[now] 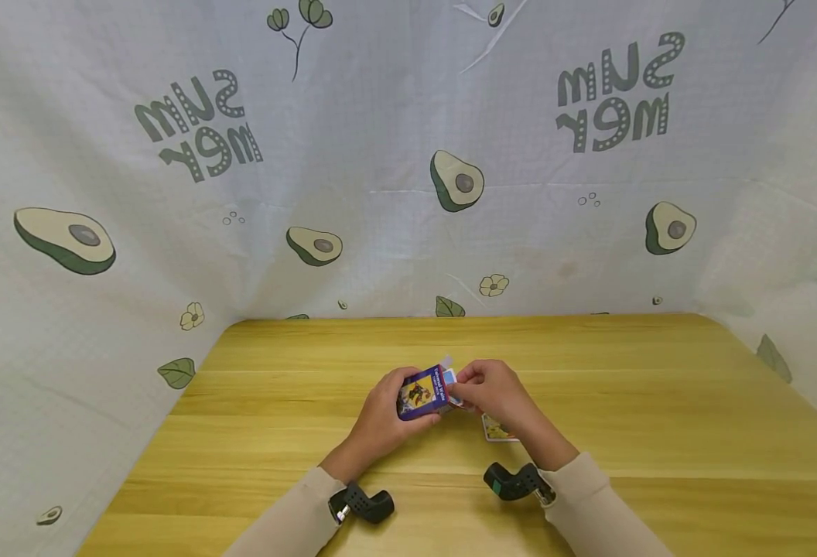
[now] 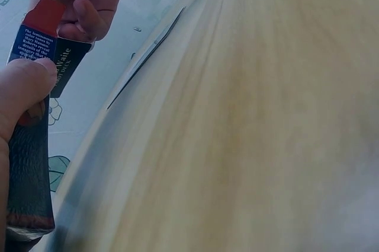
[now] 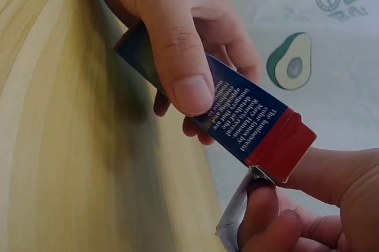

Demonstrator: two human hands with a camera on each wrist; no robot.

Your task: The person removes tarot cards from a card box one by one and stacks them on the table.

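Observation:
My left hand [image 1: 381, 414] grips a purple-blue tarot card box [image 1: 418, 393], tilted above the table, its picture side up. In the right wrist view, the left thumb lies along the box's printed narrow side [image 3: 249, 112]. A red flap [image 3: 287, 145] stands out at its open end, and a pale lid flap [image 3: 233, 216] hangs folded back. My right hand [image 1: 495, 391] is at this end, fingers curled, pinching the blue-and-white tarot cards [image 1: 449, 377] that show in the opening. The rest of these cards is hidden inside the box.
A white-bordered picture card [image 1: 497, 430] lies on the wooden table [image 1: 276, 433], partly under the right hand and wrist. A pale curtain [image 1: 381, 155] with avocado prints hangs behind and along both sides of the table.

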